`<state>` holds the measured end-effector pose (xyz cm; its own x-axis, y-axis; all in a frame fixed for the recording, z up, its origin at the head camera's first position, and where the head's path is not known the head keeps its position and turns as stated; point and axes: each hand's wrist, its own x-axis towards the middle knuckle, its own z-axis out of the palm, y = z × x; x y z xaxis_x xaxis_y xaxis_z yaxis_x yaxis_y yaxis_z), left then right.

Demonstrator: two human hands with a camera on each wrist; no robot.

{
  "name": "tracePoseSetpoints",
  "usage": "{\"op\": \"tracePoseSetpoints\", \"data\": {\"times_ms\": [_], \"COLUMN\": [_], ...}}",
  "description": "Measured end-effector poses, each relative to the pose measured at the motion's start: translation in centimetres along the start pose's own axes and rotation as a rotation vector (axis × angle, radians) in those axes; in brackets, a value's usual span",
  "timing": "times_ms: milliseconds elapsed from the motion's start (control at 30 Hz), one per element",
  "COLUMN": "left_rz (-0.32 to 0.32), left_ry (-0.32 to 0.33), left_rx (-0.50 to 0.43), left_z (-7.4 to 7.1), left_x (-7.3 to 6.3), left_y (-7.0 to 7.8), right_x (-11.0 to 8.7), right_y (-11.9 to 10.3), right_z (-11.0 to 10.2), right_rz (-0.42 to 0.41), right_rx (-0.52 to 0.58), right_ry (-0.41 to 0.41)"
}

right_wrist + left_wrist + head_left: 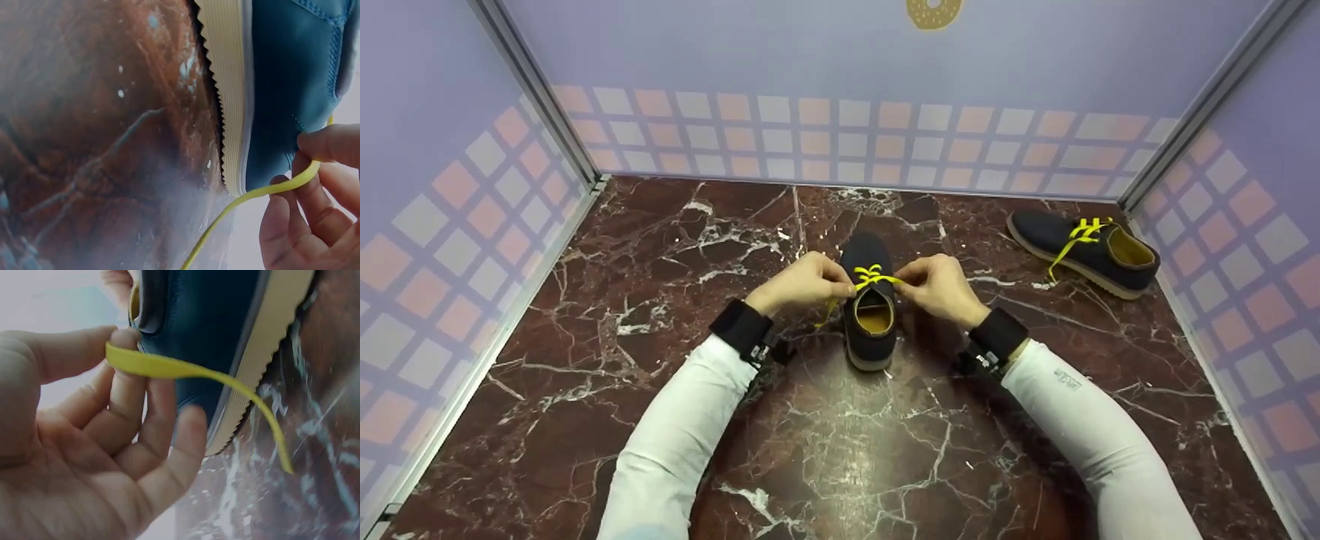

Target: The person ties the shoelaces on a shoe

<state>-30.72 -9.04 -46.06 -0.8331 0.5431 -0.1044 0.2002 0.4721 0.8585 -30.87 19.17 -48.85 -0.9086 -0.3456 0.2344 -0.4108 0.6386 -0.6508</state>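
A dark blue shoe [871, 345] with a yellow inside and a pale ridged sole stands upright on the floor, toe pointing away. Yellow laces [868, 271] cross over its tongue. On its left side my left hand [804, 283] pinches one lace between thumb and index finger; in the left wrist view the free end of that lace [197, 371] trails past the sole. Across from it, my right hand [941, 289] pinches the other lace, whose loose tail [247, 195] hangs down in the right wrist view. Between the two hands the laces run taut over the shoe opening.
A second dark shoe [1084, 251] with yellow laces lies at the back right, near the side wall. Red-brown marbled floor [840, 450] spreads all around. Lilac panels with pink and white squares [855, 142] enclose the back and both sides.
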Motion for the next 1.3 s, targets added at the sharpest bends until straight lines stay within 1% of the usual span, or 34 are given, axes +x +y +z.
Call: {"op": "tracePoseSetpoints", "data": {"times_ms": [67,133,233,300,367,467,533,600,733,900,1000,1067,1167,1300], "left_rz": [-0.019,-0.05,-0.1,-0.12,-0.128,-0.127,-0.132,-0.145,-0.17,-0.16,-0.155,-0.147,-0.13,-0.103], "left_ry": [-0.03,-0.058,-0.081,-0.087,-0.086,-0.077,-0.058,-0.022,0.074,0.159,0.207,0.231,0.261,0.29], "left_rx": [-0.131,-0.295,-0.518,-0.628,-0.693,-0.743,-0.77,-0.785,-0.827,-0.892,-0.888,-0.866,-0.837,-0.822], "left_z": [-0.1,-0.1,0.0,0.1,0.2,0.4,0.7,1.1,1.8,2.8,3.2,3.5,3.8,4.1], "left_x": [0.0,0.0,0.1,0.2,0.3,0.5,0.7,0.9,1.3,1.8,1.9,1.9,1.9,2.1], "left_y": [-0.4,-1.0,-1.4,-1.5,-1.4,-1.3,-1.4,-1.4,-1.4,-1.3,-1.2,-1.1,-1.0,-0.8], "right_x": [0.0,0.0,0.0,0.0,0.0,0.0,0.0,0.0,0.0,0.0,0.0,-0.1,-0.1,-0.1], "right_y": [0.0,0.1,0.1,0.2,0.1,0.1,0.2,0.3,0.3,0.2,0.2,0.1,0.1,0.0], "right_z": [0.0,0.0,0.0,0.0,0.0,-0.1,0.0,0.0,0.1,0.1,0.1,0.0,0.0,-0.1], "right_rz": [-0.007,-0.01,-0.015,-0.016,-0.015,-0.015,-0.015,-0.016,-0.011,-0.007,-0.009,-0.013,-0.022,-0.034], "right_rx": [-0.001,-0.003,-0.01,-0.008,-0.003,0.004,0.009,0.01,0.014,0.027,0.027,0.026,0.027,0.034], "right_ry": [0.003,0.007,0.014,0.02,0.023,0.026,0.027,0.028,0.03,0.031,0.03,0.03,0.03,0.032]}}
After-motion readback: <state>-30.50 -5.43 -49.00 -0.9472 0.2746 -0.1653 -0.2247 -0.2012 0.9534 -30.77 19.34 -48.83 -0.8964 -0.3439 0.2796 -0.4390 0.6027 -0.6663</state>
